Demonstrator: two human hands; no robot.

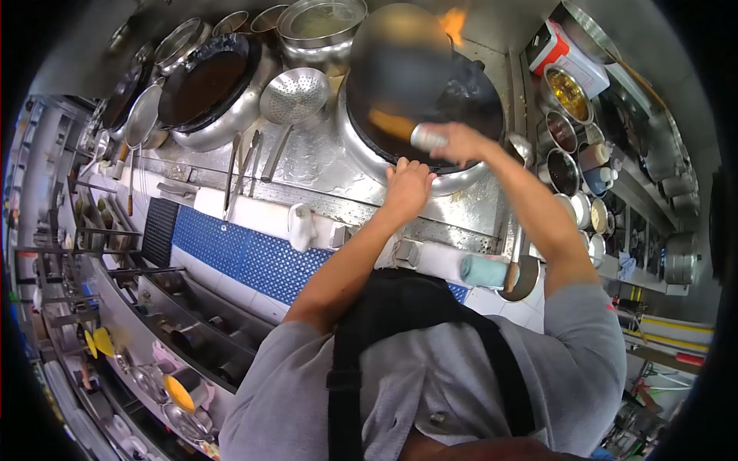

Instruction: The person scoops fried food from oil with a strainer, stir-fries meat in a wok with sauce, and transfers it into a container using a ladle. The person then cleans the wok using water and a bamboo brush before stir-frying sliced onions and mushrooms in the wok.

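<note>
My right hand (459, 144) is closed around the whitish cylindrical handle (427, 139) of a tool. Past the handle shows an orange-brown blurred part (393, 123); its kind I cannot make out. At the near rim of the large dark wok (480, 96), my left hand (410, 184) has its fingers bent over the edge. The wok sits on a round steel burner ring (357, 157). A big dark, round shape (400, 65), smeared by motion, covers part of the wok and its far side. Orange flame (453, 25) rises behind it.
A perforated skimmer (295, 95) lies left on the wet steel counter (307, 165). Farther left stands another dark wok (211, 83). A steel pot (321, 21) is at the back. Seasoning bowls (569, 92) line the right side. A rolled teal cloth (484, 270) lies at the front edge.
</note>
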